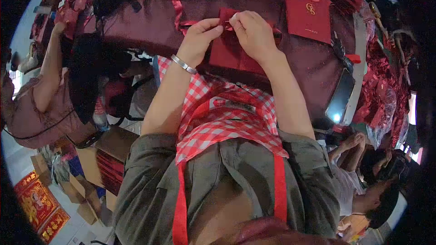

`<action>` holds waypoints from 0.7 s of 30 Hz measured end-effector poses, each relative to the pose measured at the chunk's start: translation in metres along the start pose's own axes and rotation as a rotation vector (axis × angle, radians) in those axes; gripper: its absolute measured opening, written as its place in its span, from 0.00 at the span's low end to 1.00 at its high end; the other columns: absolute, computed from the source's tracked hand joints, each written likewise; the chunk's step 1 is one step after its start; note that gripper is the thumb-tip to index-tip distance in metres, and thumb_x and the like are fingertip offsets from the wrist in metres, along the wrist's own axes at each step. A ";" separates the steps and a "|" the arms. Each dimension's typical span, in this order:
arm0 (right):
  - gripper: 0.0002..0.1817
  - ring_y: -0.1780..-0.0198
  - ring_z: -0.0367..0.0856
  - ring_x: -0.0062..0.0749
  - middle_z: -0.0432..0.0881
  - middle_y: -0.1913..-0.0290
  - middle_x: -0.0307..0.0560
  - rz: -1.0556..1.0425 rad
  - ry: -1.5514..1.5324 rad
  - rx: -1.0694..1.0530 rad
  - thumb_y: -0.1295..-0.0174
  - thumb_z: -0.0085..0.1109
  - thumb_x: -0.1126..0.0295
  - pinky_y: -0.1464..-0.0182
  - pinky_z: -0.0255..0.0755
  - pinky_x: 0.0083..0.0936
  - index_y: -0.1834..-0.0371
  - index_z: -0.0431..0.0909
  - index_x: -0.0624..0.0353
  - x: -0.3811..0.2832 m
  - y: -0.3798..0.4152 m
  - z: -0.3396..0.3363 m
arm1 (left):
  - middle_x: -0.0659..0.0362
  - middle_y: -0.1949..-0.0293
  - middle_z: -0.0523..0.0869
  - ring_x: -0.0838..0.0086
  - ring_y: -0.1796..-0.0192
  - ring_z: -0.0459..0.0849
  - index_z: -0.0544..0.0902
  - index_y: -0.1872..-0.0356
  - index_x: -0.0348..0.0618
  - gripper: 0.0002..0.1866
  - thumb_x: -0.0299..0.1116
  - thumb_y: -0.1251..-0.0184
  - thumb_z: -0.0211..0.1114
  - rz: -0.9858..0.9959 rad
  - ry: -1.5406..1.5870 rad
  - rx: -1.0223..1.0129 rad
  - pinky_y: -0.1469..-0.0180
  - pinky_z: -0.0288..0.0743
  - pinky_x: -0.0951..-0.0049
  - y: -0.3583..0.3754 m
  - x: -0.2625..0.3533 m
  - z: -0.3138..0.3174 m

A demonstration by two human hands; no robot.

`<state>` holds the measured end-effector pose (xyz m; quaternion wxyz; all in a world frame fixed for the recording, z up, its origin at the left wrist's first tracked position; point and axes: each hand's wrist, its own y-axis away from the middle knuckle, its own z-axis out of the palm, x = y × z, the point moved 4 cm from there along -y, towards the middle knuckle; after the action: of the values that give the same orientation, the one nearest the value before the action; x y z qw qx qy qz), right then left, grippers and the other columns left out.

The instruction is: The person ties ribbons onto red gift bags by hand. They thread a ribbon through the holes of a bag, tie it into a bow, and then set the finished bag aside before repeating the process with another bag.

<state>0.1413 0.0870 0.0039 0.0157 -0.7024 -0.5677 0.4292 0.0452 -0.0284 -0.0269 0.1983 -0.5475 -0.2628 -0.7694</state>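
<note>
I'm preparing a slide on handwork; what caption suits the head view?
Left hand and right hand meet over a red bag, a gold-lettered bag lying to the right.

dark phone [341, 91], right | cardboard boxes [90, 167], left | red-gold poster [38, 206], lower left

Red-white checked apron [227, 129]; red straps [280, 190] join apron top. Grey-green shirt [145, 190] behind apron, sleeves [296, 143] either side. Metallic bracelet [184, 65], left wrist [190, 59].

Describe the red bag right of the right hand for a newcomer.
On the maroon tabletop, find the right hand. Just to its right lies the red bag. Large gold letters mark it; the red item under that hand shows none.
</note>
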 end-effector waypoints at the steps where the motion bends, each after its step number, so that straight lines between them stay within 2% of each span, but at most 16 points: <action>1: 0.09 0.61 0.76 0.47 0.78 0.68 0.49 0.007 0.010 0.014 0.38 0.51 0.66 0.58 0.69 0.37 0.67 0.74 0.62 0.000 0.000 0.001 | 0.62 0.57 0.83 0.81 0.57 0.79 0.79 0.52 0.36 0.13 0.23 0.37 0.59 0.000 0.002 0.001 0.52 0.73 0.79 0.000 -0.001 0.000; 5: 0.10 0.60 0.76 0.47 0.78 0.68 0.50 0.007 0.052 0.032 0.37 0.50 0.66 0.58 0.69 0.38 0.68 0.73 0.62 0.000 0.001 0.004 | 0.61 0.58 0.83 0.80 0.57 0.79 0.78 0.51 0.35 0.13 0.23 0.38 0.60 0.012 0.026 -0.010 0.52 0.73 0.79 -0.005 -0.010 -0.005; 14: 0.09 0.61 0.77 0.46 0.79 0.66 0.51 -0.006 0.351 -0.217 0.38 0.48 0.67 0.58 0.72 0.40 0.69 0.74 0.60 -0.014 -0.014 0.010 | 0.59 0.56 0.82 0.79 0.56 0.79 0.75 0.48 0.33 0.18 0.20 0.40 0.61 0.041 -0.113 0.080 0.52 0.73 0.78 -0.003 -0.006 0.000; 16: 0.08 0.63 0.77 0.45 0.79 0.67 0.50 -0.120 0.445 -0.213 0.39 0.49 0.67 0.59 0.73 0.38 0.70 0.74 0.60 -0.020 -0.019 0.014 | 0.58 0.56 0.82 0.78 0.55 0.79 0.74 0.47 0.33 0.19 0.19 0.41 0.61 0.042 -0.115 0.081 0.51 0.74 0.78 -0.002 -0.004 0.000; 19: 0.08 0.62 0.76 0.45 0.78 0.67 0.50 -0.108 0.371 -0.228 0.40 0.49 0.68 0.59 0.73 0.38 0.72 0.74 0.60 -0.010 -0.018 0.019 | 0.57 0.55 0.82 0.77 0.55 0.79 0.74 0.47 0.33 0.19 0.19 0.41 0.61 0.093 -0.210 0.041 0.50 0.74 0.78 -0.002 0.002 0.002; 21: 0.08 0.61 0.76 0.44 0.78 0.67 0.49 -0.126 0.362 -0.190 0.40 0.49 0.68 0.58 0.72 0.37 0.71 0.75 0.60 -0.009 -0.012 0.018 | 0.57 0.54 0.81 0.77 0.54 0.79 0.73 0.47 0.32 0.19 0.19 0.41 0.60 0.025 -0.211 0.067 0.50 0.73 0.78 -0.001 0.001 0.003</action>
<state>0.1212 0.0753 0.0040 0.0779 -0.7293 -0.6364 0.2389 0.0468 -0.0256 -0.0249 0.1975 -0.6217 -0.3011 -0.6956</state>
